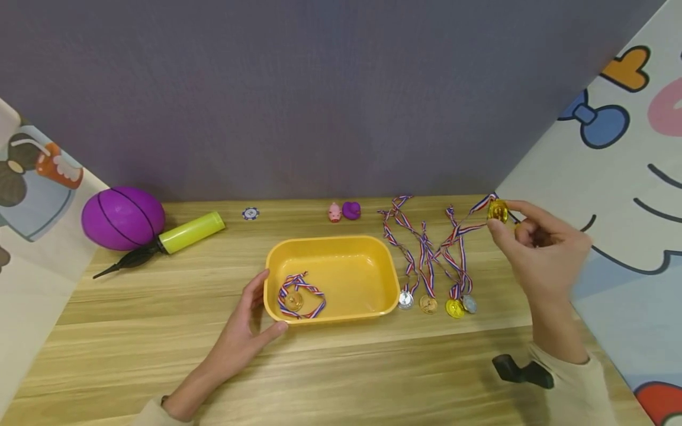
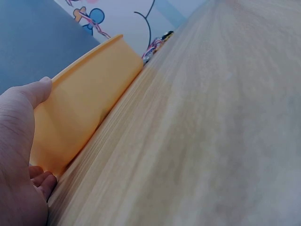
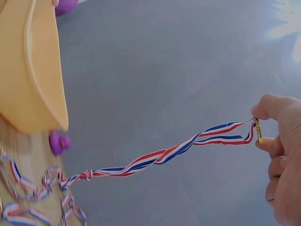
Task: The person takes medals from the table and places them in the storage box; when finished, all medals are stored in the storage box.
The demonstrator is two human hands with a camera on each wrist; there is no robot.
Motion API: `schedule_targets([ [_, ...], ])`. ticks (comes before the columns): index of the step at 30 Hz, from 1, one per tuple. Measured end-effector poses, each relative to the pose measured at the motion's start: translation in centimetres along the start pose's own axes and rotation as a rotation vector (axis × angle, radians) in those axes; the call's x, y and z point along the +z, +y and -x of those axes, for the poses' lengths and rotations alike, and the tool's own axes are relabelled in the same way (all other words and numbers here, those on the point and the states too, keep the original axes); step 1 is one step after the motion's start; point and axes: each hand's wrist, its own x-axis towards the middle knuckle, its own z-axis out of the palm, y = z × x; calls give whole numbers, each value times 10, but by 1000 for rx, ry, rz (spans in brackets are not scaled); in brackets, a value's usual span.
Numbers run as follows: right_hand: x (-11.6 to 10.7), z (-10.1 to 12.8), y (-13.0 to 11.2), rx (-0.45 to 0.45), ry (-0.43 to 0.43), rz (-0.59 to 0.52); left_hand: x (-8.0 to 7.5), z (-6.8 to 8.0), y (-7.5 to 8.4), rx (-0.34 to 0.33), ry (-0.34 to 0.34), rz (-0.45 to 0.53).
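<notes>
My left hand (image 1: 241, 336) grips the lower left corner of a yellow plastic basin (image 1: 354, 284), the thumb on its front wall and the fingers along its left side. Inside the basin lies a gold-coloured medal (image 1: 293, 301) with a red, white and blue ribbon. At the right, raised above the table, my right hand (image 1: 554, 251) pinches a shiny gold medal (image 1: 498, 210) between thumb and index finger. Its twisted ribbon (image 3: 162, 156) stretches down to a tangle of other ribbons. Right of the basin lie a silver medal (image 1: 405, 300), a bronze-coloured medal (image 1: 428, 304) and a gold medal (image 1: 454, 308).
Another silver medal (image 1: 469, 304) lies at the right end. At the back sit a pink pig toy (image 1: 334, 212), a purple duck (image 1: 351, 210) and a poker chip (image 1: 250, 213). A purple ball (image 1: 124, 219) and yellow-green hand pump (image 1: 192, 232) lie left. A grey wall (image 1: 319, 118) stands behind.
</notes>
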Motion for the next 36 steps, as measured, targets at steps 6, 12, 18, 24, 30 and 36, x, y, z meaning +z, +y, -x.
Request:
schedule_targets([
  [6, 19, 5, -11, -5, -50, -61, 0, 0, 0, -6, -3, 4],
  [12, 43, 7, -22, -19, -96, -181, 0, 0, 0, 3, -2, 10],
  [18, 66, 12, -31, -54, -164, -187, 0, 1, 0, 6, -1, 10],
  [24, 94, 28, -27, -48, -295, -198, 0, 1, -1, 9, -3, 7],
  [30, 126, 53, -20, -17, -388, -198, 0, 0, -1, 7, -2, 4],
  [36, 149, 81, -13, 19, -517, -50, 0, 0, 0, -2, -1, -6],
])
